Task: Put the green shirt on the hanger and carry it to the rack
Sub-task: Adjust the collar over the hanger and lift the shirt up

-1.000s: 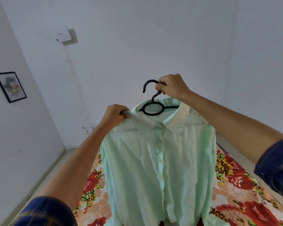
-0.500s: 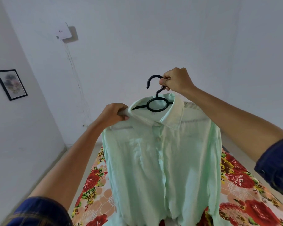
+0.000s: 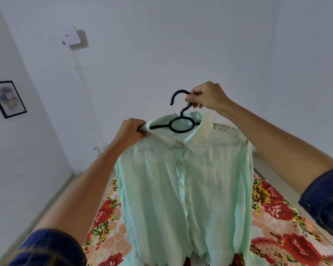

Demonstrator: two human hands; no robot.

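Grip: right hand [image 3: 207, 96] pinches hook of black hanger [image 3: 181, 123]; left hand [image 3: 130, 131] pinches collar edge of green shirt [image 3: 181, 189], just below-left of right hand. Shirt hangs from hanger below both hands, above floral bed [image 3: 277, 208].

Risks, judged: left shoulder maybe not fully seated, could slide off on release; thin fabric, tilt during carry may shed it. Rack not in view.

Count: hangers 1; shirts 1; hands 2; framed picture [image 3: 8, 98] 1; wall box [image 3: 71, 37] 1.

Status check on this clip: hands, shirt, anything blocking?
Right hand grips hanger at its hook. Left hand pinches green shirt at the collar. Shirt hangs on the hanger above floral bedspread. No rack in view; nothing blocking.
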